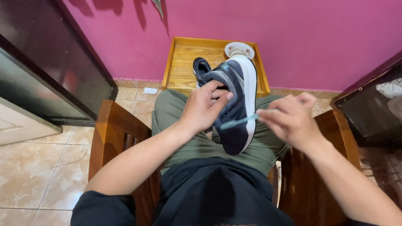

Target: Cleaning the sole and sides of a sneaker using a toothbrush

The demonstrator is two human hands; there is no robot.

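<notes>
left hand (204,109) fingers curl around the collar of the dark blue shoe (237,104), holding it on the lap. right hand (292,119) fingers pinch a pale toothbrush (239,121), bristles at the shoe's side. beyond the fingers, a wooden tray (181,67) carries a second shoe (201,67) and a saucer (239,50).

Soft even indoor light, motion-blurred right hand (291,119), wide-angle edge distortion.
</notes>
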